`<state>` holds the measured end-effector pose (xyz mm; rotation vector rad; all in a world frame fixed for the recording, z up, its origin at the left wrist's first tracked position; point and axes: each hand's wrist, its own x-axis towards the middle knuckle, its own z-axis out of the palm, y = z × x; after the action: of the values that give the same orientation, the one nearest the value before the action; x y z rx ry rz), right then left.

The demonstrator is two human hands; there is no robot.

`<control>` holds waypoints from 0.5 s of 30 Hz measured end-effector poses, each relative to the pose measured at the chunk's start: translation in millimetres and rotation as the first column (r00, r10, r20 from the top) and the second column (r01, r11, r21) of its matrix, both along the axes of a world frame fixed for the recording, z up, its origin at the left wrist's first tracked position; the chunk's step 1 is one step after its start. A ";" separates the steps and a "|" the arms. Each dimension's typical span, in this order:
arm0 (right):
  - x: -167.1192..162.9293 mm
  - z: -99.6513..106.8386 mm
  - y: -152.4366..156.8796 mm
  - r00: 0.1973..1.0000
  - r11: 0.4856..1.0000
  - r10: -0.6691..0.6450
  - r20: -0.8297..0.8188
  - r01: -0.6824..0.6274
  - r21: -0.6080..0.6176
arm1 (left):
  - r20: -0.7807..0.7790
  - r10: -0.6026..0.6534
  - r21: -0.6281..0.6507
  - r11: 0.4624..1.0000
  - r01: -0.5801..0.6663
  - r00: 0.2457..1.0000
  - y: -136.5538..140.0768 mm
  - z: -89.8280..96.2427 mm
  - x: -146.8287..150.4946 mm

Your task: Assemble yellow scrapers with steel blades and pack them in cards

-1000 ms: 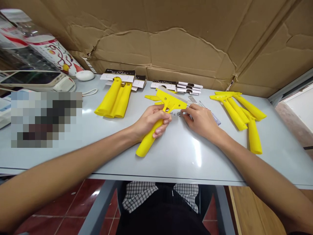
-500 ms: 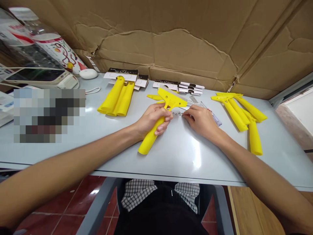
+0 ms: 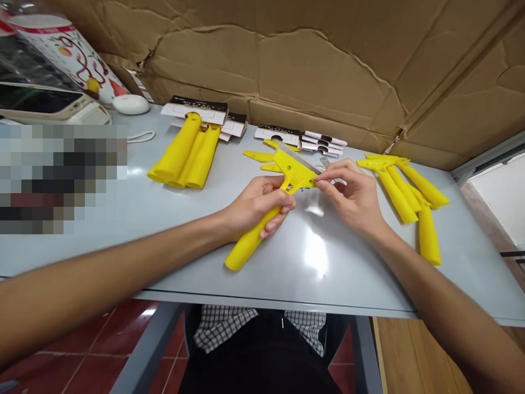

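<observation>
Tilted over the table, a yellow scraper [image 3: 249, 241] has my left hand [image 3: 266, 205] wrapped round the neck of its handle. A thin metal blade [image 3: 298, 158] lies along the edge of its wide head, where two screw holes show. My right hand [image 3: 355, 191] pinches thumb and forefinger at the right end of the head, beside a hole. What sits between those fingertips is too small to make out. Loose yellow plastic pieces [image 3: 259, 156] rest behind the head. Small metal hardware on the table is mostly hidden beneath the scraper and hand.
Left of centre stand yellow scrapers [image 3: 180, 156] with black-and-white cards [image 3: 205, 112]. More cards [image 3: 279, 133] lie at the back. Several yellow handles [image 3: 396, 191] are piled at right. A phone-like device [image 3: 41, 101], a white case [image 3: 131, 104] and a bottle [image 3: 69, 54] occupy the left. Cardboard [image 3: 287, 71] walls the back.
My right hand has lifted from the small hardware on the table to the scraper head's right end. The scraper in my left hand has turned slightly clockwise, its handle end shifting left.
</observation>
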<state>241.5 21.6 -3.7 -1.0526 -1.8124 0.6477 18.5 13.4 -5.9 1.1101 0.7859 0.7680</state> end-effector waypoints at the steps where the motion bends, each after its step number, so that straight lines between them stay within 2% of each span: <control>1: 0.0 -1.8 0.7 1.000 1.000 0.008 -0.003 -0.008 -0.003 | -0.003 0.001 0.008 1.000 -0.001 1.000 -0.6 0.4 0.6; 8: -0.4 -7.1 2.6 0.999 0.993 0.023 0.039 -0.028 0.115 | -0.036 -0.002 0.017 1.000 0.003 0.999 -3.4 4.4 3.1; 15: -2.3 -8.7 1.1 0.998 0.991 -0.004 0.064 -0.005 0.135 | -0.048 -0.007 0.024 1.000 0.008 0.999 -3.4 3.6 3.3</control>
<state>239.2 22.7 -12.3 -0.9923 -1.8839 0.4891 21.8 10.0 -2.3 1.1561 0.8141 0.7483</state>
